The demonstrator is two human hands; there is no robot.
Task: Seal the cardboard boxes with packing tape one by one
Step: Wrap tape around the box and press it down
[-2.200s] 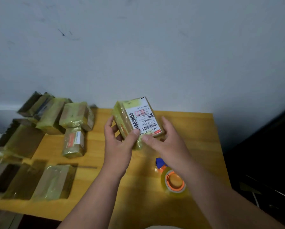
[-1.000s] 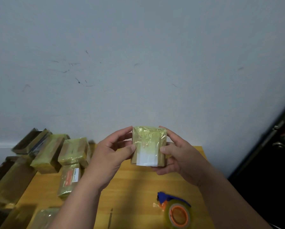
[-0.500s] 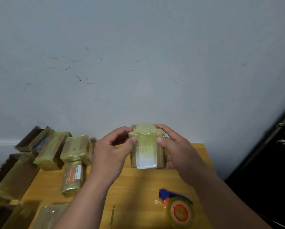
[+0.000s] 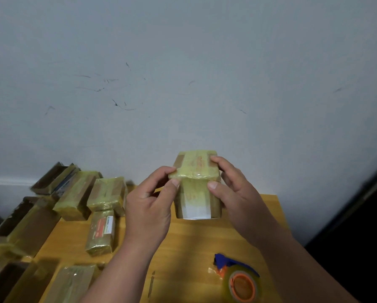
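Both hands hold small brown cardboard box wrapped in yellowish tape (image 4: 196, 184) up above yellow wooden worktop (image 4: 205, 243). Left hand (image 4: 149, 206) and right hand (image 4: 235, 193) grip sides, thumbs pressing tape edge, likely to stick it flat. Orange-core tape roll (image 4: 241, 286) lies near.

Small informal packing station, likely a home room: wooden surface (image 4: 205, 248) against a scuffed plain wall (image 4: 183, 73), taped parcels (image 4: 100, 232) stacked along its left edge, tape dispenser (image 4: 240, 281) near its right edge.
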